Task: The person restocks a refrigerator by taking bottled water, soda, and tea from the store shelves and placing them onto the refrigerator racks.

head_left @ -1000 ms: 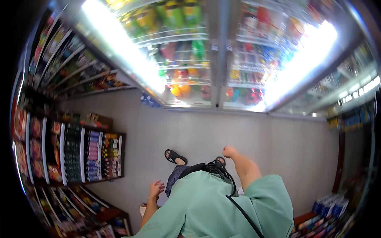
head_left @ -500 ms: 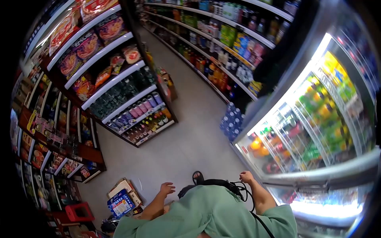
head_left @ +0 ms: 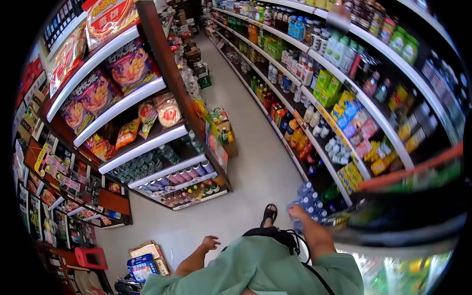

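Note:
My left hand [head_left: 211,242] hangs in front of my body over the floor, fingers loosely bent and apart, with nothing in it. Out to the right, my right hand [head_left: 296,212] is held with its fingers slightly curled, and no object shows in it. Behind that hand in the view stands a pack of bottles with blue caps [head_left: 309,192] on the floor; I cannot tell whether the hand touches it. A black bag [head_left: 278,239] with a cord sits at my waist.
A shelf end [head_left: 172,142] with snack bags, bottles and cans stands at left. Long drink shelves [head_left: 314,93] line the right side of the aisle [head_left: 250,123]. Cardboard and a blue box [head_left: 142,267] lie at lower left near a red stool [head_left: 91,257]. A lit cooler [head_left: 408,270] is at lower right.
My view has turned right and moved forward, toward the aisle. The cooler has slid to the lower right edge, and more of the drink shelves shows. My right hand now overlaps the bottle pack.

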`<state>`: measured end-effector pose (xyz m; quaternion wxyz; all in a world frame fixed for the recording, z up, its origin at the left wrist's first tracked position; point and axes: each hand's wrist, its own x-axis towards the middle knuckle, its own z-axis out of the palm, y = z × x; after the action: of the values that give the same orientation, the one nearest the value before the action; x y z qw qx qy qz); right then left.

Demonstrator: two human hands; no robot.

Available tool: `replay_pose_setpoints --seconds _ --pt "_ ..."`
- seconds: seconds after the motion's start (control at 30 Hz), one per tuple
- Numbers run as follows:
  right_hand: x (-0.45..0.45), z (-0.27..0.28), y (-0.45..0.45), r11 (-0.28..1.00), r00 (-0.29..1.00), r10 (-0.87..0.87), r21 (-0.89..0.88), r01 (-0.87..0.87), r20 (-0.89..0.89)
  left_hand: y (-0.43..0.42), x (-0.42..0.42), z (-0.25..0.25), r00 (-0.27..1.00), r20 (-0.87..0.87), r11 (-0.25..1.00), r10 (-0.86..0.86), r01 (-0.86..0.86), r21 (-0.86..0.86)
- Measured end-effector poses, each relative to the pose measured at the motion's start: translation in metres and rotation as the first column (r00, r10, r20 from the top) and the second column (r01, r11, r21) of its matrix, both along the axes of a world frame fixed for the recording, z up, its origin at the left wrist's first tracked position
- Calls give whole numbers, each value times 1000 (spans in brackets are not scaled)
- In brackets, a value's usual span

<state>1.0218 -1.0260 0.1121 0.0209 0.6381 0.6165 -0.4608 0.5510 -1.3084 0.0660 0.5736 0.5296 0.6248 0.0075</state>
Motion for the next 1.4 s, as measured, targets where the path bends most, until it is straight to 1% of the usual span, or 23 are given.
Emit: replay_pose_setpoints --seconds 0.03,0.07,0.1,0.13,0.2,0.23,0.3,0.4,0.43,0.47,0.53,0.63,0.73,0.8,0.87,1.0,1.03,1.07,1.13,1.2,1.27,1.3,1.4 --pt "-8 7 29 994 1000 -14 -105 16 18 24 17 34 888 29 832 459 -418 -365" --pt "-17 13 61 978 999 -32 -203 38 34 48 36 73 509 -156 363 847 -767 -530" --pt "-25 15 88 981 999 -22 -194 28 33 56 36 76 756 -97 679 647 -629 -379" --pt "-32 15 112 991 997 69 -114 -71 -26 70 35 74 748 -91 674 658 -638 -374" --pt "-45 20 165 982 980 187 -30 -189 -66 108 43 78 588 143 594 796 -714 -370" --pt "-52 20 192 972 974 216 -80 -221 -64 127 48 77 746 41 738 665 -647 -194" --pt "-75 42 242 956 976 205 -201 -215 -70 179 64 96 685 40 679 728 -711 -186" --pt "-105 45 326 946 955 278 -144 -290 -98 264 61 84 612 -2 603 791 -780 -166" --pt "-115 42 357 943 952 291 -140 -302 -94 285 48 61 870 -28 869 492 -489 70" --pt "-126 39 388 933 932 355 -30 -358 -80 309 39 52 980 -148 958 130 -85 274" --pt "-150 33 446 907 906 420 69 -416 -60 379 34 78 875 -84 878 477 -479 -2" --pt "-187 23 544 864 868 496 111 -492 -11 473 -4 58 733 44 732 678 -670 -123" --pt "-225 51 628 778 806 591 239 -581 34 586 -44 49 525 146 545 838 -798 -258" --pt "-257 84 682 825 833 553 158 -543 -28 663 -68 47 417 186 450 890 -870 -204" --pt "-286 97 732 831 844 535 209 -515 -44 743 -89 127 344 242 397 907 -890 -224" --pt "-343 136 830 872 864 489 107 -479 -121 854 -152 101 420 252 464 872 -873 -150" --pt "-352 104 865 885 864 458 17 -465 -207 876 -164 100 409 273 460 871 -873 -160" --pt "-365 110 893 884 859 458 13 -468 -229 897 -173 100 394 294 453 871 -875 -171" --pt "-385 46 963 910 897 352 -126 -395 -267 931 -185 99 373 273 420 886 -897 -138" --pt "-410 40 1020 888 884 419 -109 -447 -206 942 -202 72 291 180 324 940 -925 -199" --pt "-439 49 1074 868 867 473 -88 -489 -153 936 -228 26 289 144 322 947 -830 -454" --pt "-452 57 1096 864 873 461 -145 -483 -160 948 -243 27 288 146 323 947 -837 -443" --pt "-502 65 1168 859 868 460 -155 -489 -188 988 -269 32 42 142 110 989 -849 -517"
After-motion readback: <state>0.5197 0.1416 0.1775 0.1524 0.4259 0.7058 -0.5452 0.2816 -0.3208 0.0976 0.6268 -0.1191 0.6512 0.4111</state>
